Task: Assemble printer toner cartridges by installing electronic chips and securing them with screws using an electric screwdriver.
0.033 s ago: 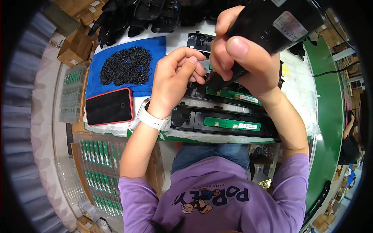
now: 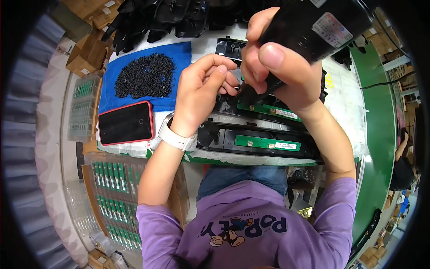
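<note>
My right hand (image 2: 286, 67) is wrapped round a black electric screwdriver (image 2: 304, 33) with a printed label on its body. It is tilted, its narrow end pointing down and left over a black plastic housing (image 2: 226, 105) with a green circuit board (image 2: 268, 110). The screwdriver's tip is hidden. Close to its left, my left hand (image 2: 204, 87) has its thumb and fingers pinched together; what they hold, if anything, is hidden. In front lies a second black housing (image 2: 219, 139) with another green circuit board (image 2: 262, 142).
Many small black screws (image 2: 145, 76) lie piled on a blue cloth (image 2: 182, 54), beside a red-cased phone (image 2: 126, 123). Black plastic parts (image 2: 174, 18) are heaped at the back. Clear trays of green boards (image 2: 114, 179) stand lower left. A cable (image 2: 387, 81) hangs at the right.
</note>
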The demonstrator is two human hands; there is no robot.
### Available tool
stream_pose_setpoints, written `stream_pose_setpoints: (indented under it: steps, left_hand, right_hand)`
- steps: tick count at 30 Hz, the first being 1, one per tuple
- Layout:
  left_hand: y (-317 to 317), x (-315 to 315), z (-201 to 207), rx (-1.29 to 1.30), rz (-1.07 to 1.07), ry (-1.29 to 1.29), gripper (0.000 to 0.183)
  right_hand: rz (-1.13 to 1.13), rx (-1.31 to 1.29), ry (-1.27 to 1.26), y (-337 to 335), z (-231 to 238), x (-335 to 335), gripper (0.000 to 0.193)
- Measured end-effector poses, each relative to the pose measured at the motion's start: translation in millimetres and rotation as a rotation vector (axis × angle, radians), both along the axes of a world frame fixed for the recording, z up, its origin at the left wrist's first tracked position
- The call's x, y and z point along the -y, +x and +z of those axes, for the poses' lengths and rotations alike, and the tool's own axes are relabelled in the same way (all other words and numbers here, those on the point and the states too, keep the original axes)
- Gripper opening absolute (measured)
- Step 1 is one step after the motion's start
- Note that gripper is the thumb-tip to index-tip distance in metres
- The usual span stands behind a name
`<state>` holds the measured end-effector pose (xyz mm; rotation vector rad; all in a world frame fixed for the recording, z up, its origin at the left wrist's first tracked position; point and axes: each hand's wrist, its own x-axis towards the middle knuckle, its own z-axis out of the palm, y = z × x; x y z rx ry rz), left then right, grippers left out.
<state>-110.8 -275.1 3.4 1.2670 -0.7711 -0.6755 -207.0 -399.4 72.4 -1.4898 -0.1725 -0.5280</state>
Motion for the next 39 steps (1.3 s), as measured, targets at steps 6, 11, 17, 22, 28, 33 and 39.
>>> stream_pose_setpoints:
  steps: [6,11,17,22,28,33,39]
  left_hand:
    - [-2,4,-1,0.034,0.044,0.008,0.010]
    - [-1,8,-8,0.103,0.002,0.047,0.010]
    - [-1,8,-10,0.091,-0.016,0.040,0.010]
    - [-3,5,0,0.005,-0.076,-0.001,0.012]
    - [-5,-4,7,-0.079,-0.238,0.013,0.010]
    - [-5,-2,5,-0.115,-0.263,-0.018,0.010]
    - [-7,0,3,-0.083,-0.237,-0.014,0.009]
  right_hand:
    - [0.025,0.140,-0.244,3,1,4,0.025]
    - [0.106,0.015,0.132,8,-6,-1,0.016]
    - [0.046,0.117,-0.139,2,-9,3,0.025]
    - [0.046,0.313,0.168,-10,13,26,0.035]
    - [-0.045,0.420,0.650,-22,26,16,0.040]
    - [-0.008,0.457,0.422,-21,20,32,0.039]
    - [0.727,0.703,0.789,6,12,42,0.036]
